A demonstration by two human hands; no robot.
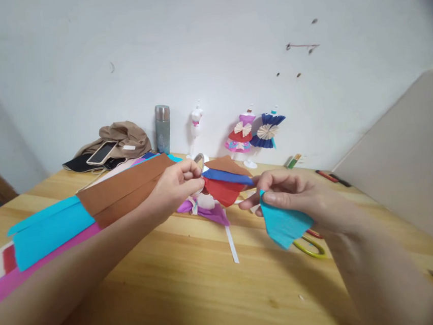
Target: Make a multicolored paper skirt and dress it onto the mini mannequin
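Note:
My left hand [182, 183] is closed in a pinch on the narrow end of a fan-shaped bundle of brown, blue and red crepe paper [226, 187]. Beside its fingertips shows a grey curved band [200, 159], partly hidden. My right hand [290, 188] pinches a turquoise crepe paper piece [285, 222] between thumb and finger, its wide end hanging down. Its fingertips are close to the bundle's wide edge; whether they touch, I cannot tell. Below the bundle lies a purple crepe paper piece [212, 214] with something pale tied at its middle.
Crepe paper sheets [123, 192] are stacked at left. Yellow-handled scissors [311, 248] lie below my right hand, a white strip [232, 245] mid-table. Along the wall stand a flask [163, 129], a bare mannequin [197, 128] and two dressed ones [241, 132]. A phone [102, 153] rests on brown cloth.

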